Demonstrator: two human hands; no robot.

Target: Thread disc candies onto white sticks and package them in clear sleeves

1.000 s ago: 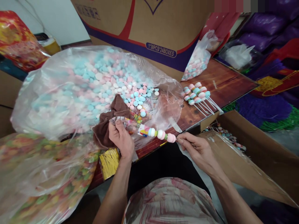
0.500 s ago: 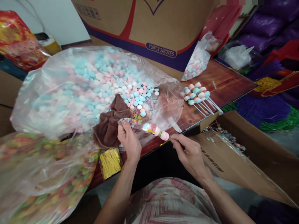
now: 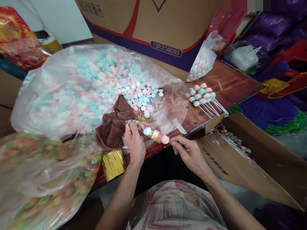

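Foreground: a patterned shirt (image 3: 177, 204) at the lower edge. Left hand (image 3: 135, 143), thumb and forefinger pinched on the near end of a clear sleeve (image 3: 138, 124); right hand (image 3: 188, 150), fingertips narrowed on the stick of a candy skewer (image 3: 164, 138). The skewer lies between the hands above the worktop's near edge, mostly within the sleeve, its pink end protruding toward the right hand. A bright printed patch on the sleeve bears no legible words. At left, a bag of ring candies (image 3: 48, 185); beside the left forearm, a packet of gold strips (image 3: 114, 164). At right, an open carton (image 3: 275, 179), its flap printed with dark Chinese characters, too soft to read surely.

Middle ground: a brown cloth (image 3: 112, 131) just beyond the left hand, against a large bag of pink, blue and white candies (image 3: 83, 89). On the worktop (image 3: 232, 76), to the right, a row of candy sticks (image 3: 202, 94).

Background: a large carton (image 3: 155, 25) with a dark label reading "1*30PCS*24BOXES" and a row of blurred symbols at upper left; beside it, a smaller candy bag (image 3: 202, 64) and a co-worker's red sleeve (image 3: 226, 25).
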